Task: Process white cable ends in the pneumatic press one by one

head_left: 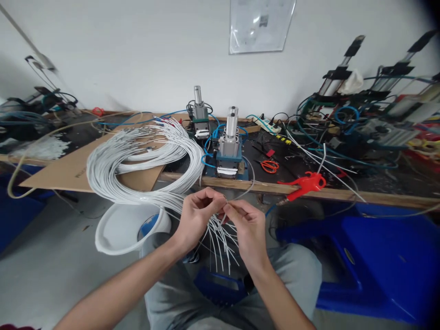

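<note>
My left hand (200, 211) and my right hand (248, 223) meet in front of the bench edge, fingertips almost touching. Both are closed in a pinch on a thin white cable (223, 217), whose end between the fingers is too small to make out. Behind and below them, the loose ends of a large bundle of white cables (146, 198) hang over my lap. The coiled part of that bundle lies on the bench to the left. Just beyond my hands stands a small pneumatic press (229, 149) with a knurled silver top.
A second press (199, 114) stands farther back. Orange-handled scissors (269, 166) and a red air gun (307, 183) lie to the right on the bench. Flat cardboard (65, 176) sits under the coil. Below are a white bucket (113, 229) and a blue plastic stool (381, 261).
</note>
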The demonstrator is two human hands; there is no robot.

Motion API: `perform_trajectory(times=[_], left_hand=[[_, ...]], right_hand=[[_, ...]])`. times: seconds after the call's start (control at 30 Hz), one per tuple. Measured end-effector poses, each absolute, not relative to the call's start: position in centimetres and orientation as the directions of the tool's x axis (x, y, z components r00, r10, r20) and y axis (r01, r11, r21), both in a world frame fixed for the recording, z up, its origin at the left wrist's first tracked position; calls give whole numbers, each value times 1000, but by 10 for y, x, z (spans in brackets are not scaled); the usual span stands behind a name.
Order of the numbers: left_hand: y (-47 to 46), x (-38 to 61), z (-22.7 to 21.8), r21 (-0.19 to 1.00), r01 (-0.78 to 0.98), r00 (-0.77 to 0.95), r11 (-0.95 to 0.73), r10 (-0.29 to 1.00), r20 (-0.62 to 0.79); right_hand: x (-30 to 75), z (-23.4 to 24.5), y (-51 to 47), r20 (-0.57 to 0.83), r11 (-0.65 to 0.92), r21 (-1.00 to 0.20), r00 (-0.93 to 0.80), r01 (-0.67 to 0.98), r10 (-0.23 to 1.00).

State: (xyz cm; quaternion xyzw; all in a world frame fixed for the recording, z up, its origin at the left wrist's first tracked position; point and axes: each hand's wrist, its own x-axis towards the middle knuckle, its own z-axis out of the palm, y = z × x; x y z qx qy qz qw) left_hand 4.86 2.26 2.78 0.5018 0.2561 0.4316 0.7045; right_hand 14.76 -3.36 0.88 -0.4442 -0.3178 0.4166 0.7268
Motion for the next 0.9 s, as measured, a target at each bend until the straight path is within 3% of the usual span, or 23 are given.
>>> perform_trajectory(times=[0.23, 0.37, 0.7, 0.9], left_hand=[[22, 42, 27, 936, -312, 502, 160, 865, 19], [24, 41, 20, 941, -319, 481, 115, 875, 56], [23, 38, 22, 896, -380, 548, 232, 836, 16], [22, 36, 24, 903, -378, 543, 204, 839, 37]], right_hand=[[146, 11, -35, -6, 191, -855, 377, -482, 926], [146, 8, -36, -54, 149, -826, 339, -544, 939], [146, 10, -37, 41, 222, -855, 365, -470, 930], [144, 10, -39, 37, 212, -850, 347, -482, 937]])
